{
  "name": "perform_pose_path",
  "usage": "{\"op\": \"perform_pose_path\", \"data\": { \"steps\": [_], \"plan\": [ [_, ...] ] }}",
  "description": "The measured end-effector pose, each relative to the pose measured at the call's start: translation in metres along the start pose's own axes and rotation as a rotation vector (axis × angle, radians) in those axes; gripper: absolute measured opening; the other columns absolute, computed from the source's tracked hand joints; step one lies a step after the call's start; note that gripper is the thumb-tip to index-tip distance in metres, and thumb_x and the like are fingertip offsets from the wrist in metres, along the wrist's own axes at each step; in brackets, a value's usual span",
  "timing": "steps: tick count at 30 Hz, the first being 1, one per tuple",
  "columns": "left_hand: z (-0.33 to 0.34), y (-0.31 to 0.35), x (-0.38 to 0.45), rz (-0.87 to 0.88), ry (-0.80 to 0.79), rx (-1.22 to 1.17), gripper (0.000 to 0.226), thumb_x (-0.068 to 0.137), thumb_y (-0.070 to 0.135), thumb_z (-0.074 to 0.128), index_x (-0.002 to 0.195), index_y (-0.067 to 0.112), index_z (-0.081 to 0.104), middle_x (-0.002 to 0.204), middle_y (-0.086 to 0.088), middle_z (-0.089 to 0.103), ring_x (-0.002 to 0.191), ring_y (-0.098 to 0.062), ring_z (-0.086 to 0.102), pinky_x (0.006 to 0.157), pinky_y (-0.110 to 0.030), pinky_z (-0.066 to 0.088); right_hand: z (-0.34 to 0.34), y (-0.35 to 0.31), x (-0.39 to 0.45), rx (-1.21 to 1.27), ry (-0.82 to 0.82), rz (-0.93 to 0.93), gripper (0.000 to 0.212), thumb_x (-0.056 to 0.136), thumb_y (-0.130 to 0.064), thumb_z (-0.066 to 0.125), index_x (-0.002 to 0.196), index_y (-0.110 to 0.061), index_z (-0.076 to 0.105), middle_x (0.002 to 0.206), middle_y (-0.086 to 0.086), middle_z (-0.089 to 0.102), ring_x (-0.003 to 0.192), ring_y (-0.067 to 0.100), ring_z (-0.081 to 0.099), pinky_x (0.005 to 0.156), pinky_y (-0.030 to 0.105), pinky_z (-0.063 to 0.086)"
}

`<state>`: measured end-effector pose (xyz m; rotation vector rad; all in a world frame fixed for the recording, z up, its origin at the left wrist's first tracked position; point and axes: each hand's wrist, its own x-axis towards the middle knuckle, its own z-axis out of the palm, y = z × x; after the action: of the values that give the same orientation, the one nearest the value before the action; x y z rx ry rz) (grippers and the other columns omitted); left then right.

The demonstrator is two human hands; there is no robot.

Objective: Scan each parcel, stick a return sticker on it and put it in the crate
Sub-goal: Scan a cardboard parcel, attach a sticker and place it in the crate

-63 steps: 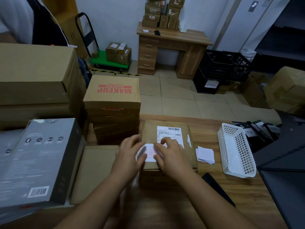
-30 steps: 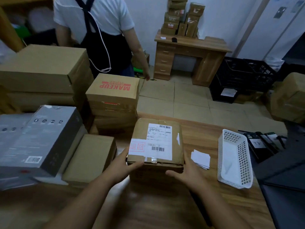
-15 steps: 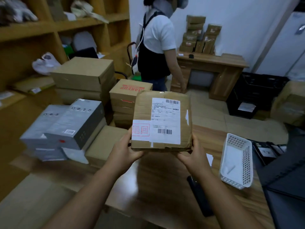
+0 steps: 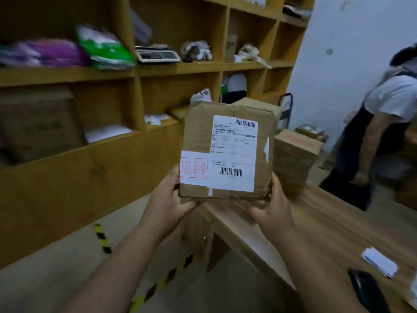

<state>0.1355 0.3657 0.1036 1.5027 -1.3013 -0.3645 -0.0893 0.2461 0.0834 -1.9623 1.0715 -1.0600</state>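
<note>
With the parcel [image 4: 225,152] up in the air off the near corner of the worktop [image 4: 338,222], this one looks mostly processed. Left hand [image 4: 167,204] grips the lower-left corner, thumb up on the edge by the sticker; right hand [image 4: 273,206] grips the lower-right corner, fingers wrapped under. Both hands are clamped on the box, nothing else in them.

Status as I read it:
- Return sticker [image 4: 194,169] is on: white tag with red stamp, stuck at the lower left of the top face, touching the left edge of the shipping label [image 4: 234,152]. That step is done.
- Scan: can't confirm from this view. A dark device [image 4: 365,290] lies on the worktop at lower right, probably the scanner, but it's cut off and blurred, so treat that as a guess.
- Crate: not in frame. Drop-off is what's left for this parcel.

Parcel faces the camera, label upright, tilted slightly back. Behind it are wooden shelves [image 4: 158,68] with bags and a scale; more cardboard boxes [image 4: 295,152] stand on the worktop to the right, so likely more parcels to go. A loose stack of white slips [image 4: 380,262] sits near the dark device. Another person [image 4: 379,132] stands at far right, well apart from the parcel.
</note>
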Motion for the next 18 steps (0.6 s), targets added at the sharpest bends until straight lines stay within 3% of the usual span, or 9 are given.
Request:
{"op": "perform_pose_path", "data": {
  "steps": [2, 4, 7, 10, 14, 18],
  "plan": [
    [-0.059, -0.009, -0.023, -0.035, 0.122, 0.064, 0.076, 0.072, 0.019, 0.085, 0.135, 0.036, 0.047, 0.123, 0.022, 0.057, 0.11, 0.01, 0.053, 0.086, -0.005, 0.042, 0.05, -0.042, 0.002, 0.069, -0.103, -0.083, 0.09, 0.073, -0.033, 0.085, 0.146, -0.035, 0.032, 0.126, -0.018, 0.057, 0.112, -0.006, 0.056, 0.094, 0.019, 0.05],
    [-0.114, -0.022, -0.051, -0.091, 0.252, 0.117, 0.078, 0.072, 0.023, 0.085, 0.136, 0.038, 0.044, 0.124, 0.021, 0.056, 0.11, 0.013, 0.051, 0.088, -0.006, 0.042, 0.104, -0.076, 0.005, 0.1, -0.222, -0.164, 0.084, 0.074, -0.037, 0.083, 0.142, -0.038, 0.033, 0.128, -0.022, 0.055, 0.116, -0.004, 0.053, 0.099, 0.025, 0.049],
    [-0.19, -0.05, -0.102, -0.211, 0.425, 0.171, 0.091, 0.072, 0.034, 0.085, 0.146, 0.044, 0.032, 0.132, 0.023, 0.054, 0.122, 0.002, 0.049, 0.103, -0.03, 0.046, 0.192, -0.124, 0.002, 0.121, -0.445, -0.27, 0.091, 0.073, -0.044, 0.081, 0.147, -0.036, 0.029, 0.134, -0.02, 0.053, 0.124, 0.001, 0.05, 0.105, 0.039, 0.047],
    [-0.251, -0.071, -0.158, -0.33, 0.588, 0.237, 0.1, 0.072, 0.036, 0.084, 0.15, 0.044, 0.023, 0.134, 0.023, 0.053, 0.125, -0.002, 0.049, 0.104, -0.038, 0.046, 0.281, -0.165, -0.017, 0.202, -0.647, -0.323, 0.089, 0.075, -0.036, 0.082, 0.146, -0.041, 0.028, 0.131, -0.026, 0.053, 0.12, -0.004, 0.052, 0.1, 0.033, 0.049],
    [-0.316, -0.084, -0.228, -0.455, 0.799, 0.29, 0.095, 0.075, 0.029, 0.082, 0.15, 0.04, 0.026, 0.126, 0.034, 0.055, 0.12, 0.008, 0.05, 0.102, -0.022, 0.046, 0.394, -0.214, -0.055, 0.305, -0.89, -0.424, 0.086, 0.076, -0.03, 0.082, 0.143, -0.045, 0.029, 0.121, -0.035, 0.051, 0.11, -0.018, 0.05, 0.086, 0.008, 0.044],
    [-0.363, -0.079, -0.286, -0.567, 1.027, 0.417, 0.091, 0.075, 0.024, 0.083, 0.136, 0.061, 0.027, 0.12, 0.041, 0.055, 0.114, 0.014, 0.052, 0.089, -0.004, 0.042, 0.488, -0.27, -0.096, 0.383, -1.151, -0.502, 0.076, 0.076, -0.033, 0.081, 0.137, -0.041, 0.037, 0.114, -0.035, 0.054, 0.105, -0.019, 0.052, 0.079, 0.007, 0.046]
  ]
}}
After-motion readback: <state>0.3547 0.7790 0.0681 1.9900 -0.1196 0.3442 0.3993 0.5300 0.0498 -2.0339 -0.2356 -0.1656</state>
